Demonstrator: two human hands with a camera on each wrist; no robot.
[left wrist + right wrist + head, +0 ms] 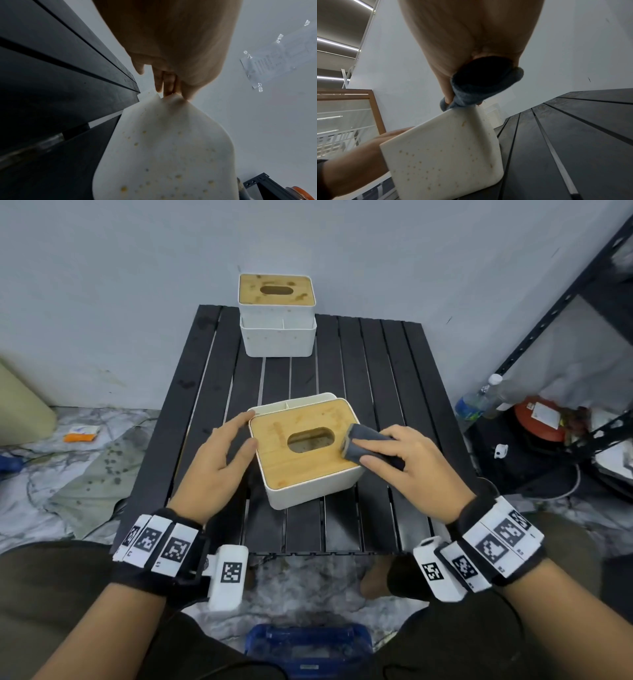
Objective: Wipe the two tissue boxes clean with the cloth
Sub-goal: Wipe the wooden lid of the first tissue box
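Observation:
A white tissue box [310,486] with a bamboo lid and an oval slot sits mid-table, turned at an angle. Its speckled white wall [163,155] fills the left wrist view and shows again in the right wrist view as the box wall [443,155]. My left hand [227,446] rests against the box's left side, fingers straight. My right hand [394,451] grips a folded grey cloth [363,445] and presses it on the lid's right edge; the cloth [481,88] is bunched under the fingers. A second tissue box [276,313] stands at the table's far edge.
The black slatted table [376,364] stands against a grey wall. A dark metal shelf [565,302], a water bottle [476,402] and an orange-lidded item [537,419] are at the right. A blue crate [308,648] sits on the floor near my knees.

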